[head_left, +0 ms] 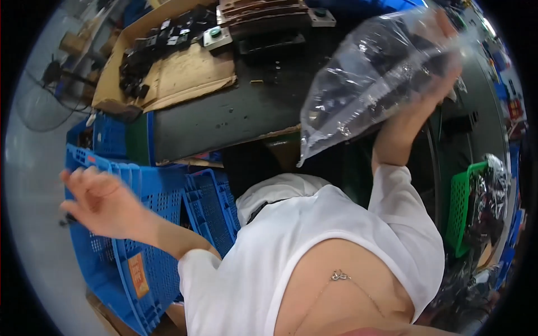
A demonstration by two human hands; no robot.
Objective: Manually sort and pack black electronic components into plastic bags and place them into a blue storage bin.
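A clear plastic bag [364,84] hangs from my right hand [446,33], raised at the upper right. My fingers there close on the bag near its upper end, though the film partly covers the hand and forearm. Through the bag I make out no clear contents; its lower corner dangles just past the front edge of the dark worktable [207,129]. My left hand [101,201] is held out at the left over a blue plastic crate [120,280]. Its fingers are apart, somewhat blurred, and nothing is in them.
On the table stands a cardboard box [106,89] with black parts, beside a machine [269,33] flanked by two green push-buttons [216,32]. Another blue crate [210,201] leans near my left side. At right is a green basket [459,210] with plastic-wrapped dark items.
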